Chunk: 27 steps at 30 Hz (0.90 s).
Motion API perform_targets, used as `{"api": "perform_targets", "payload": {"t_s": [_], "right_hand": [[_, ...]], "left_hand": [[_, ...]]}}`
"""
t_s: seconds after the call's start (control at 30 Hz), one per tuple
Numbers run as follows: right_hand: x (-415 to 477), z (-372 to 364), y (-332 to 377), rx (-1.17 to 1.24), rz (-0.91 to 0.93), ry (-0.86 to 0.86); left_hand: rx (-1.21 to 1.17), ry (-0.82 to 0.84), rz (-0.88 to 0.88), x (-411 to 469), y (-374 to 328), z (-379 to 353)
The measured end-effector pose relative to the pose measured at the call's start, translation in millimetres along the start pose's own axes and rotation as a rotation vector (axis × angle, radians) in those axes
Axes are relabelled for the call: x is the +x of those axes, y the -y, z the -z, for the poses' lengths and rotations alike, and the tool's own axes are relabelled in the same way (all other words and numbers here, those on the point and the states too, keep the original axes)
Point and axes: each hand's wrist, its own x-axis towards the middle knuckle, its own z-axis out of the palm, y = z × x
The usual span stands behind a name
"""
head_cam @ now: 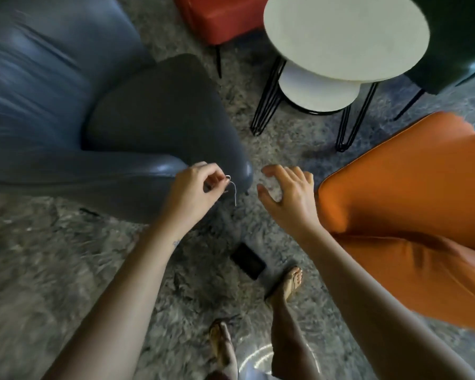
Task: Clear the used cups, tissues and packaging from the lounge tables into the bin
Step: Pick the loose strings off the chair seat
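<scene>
White strand (233, 193) dangles just below the left hand (195, 190) pinching grip

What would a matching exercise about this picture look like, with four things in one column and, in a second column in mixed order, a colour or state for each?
Column one:
1. left hand
2. right hand
3. round table
4. chair on the right

Column two:
A. orange
B. pinches a thin white thread
C. open, fingers spread, holds nothing
D. cream-white top on black wire legs

Right pairs: 1-B, 2-C, 3-D, 4-A.
</scene>
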Motion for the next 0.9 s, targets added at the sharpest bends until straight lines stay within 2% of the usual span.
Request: {"api": "perform_targets", "payload": {"t_s": [0.17, 0.37, 0.5, 0.7, 0.9], "right_hand": [[-53, -47, 12, -0.049, -0.021, 0.082], [-93, -93, -32, -0.090, -0.090, 0.121], [-128, -165, -89, -0.070, -0.131, 0.198], [-188, -310, -192, -0.037, -0.188, 0.295], [-225, -452, -294, -0.068, -0.195, 0.368]], "left_hand": [[-0.001, -0.001, 0.073, -64, 46, -6], [0.010, 0.024, 0.093, -99, 80, -64], [0.050, 0.014, 0.113, -113, 129, -134], [0.034, 0.024, 0.186, -141, 237, -273], [0.033, 0.012, 0.186, -158, 340, -396]]}}
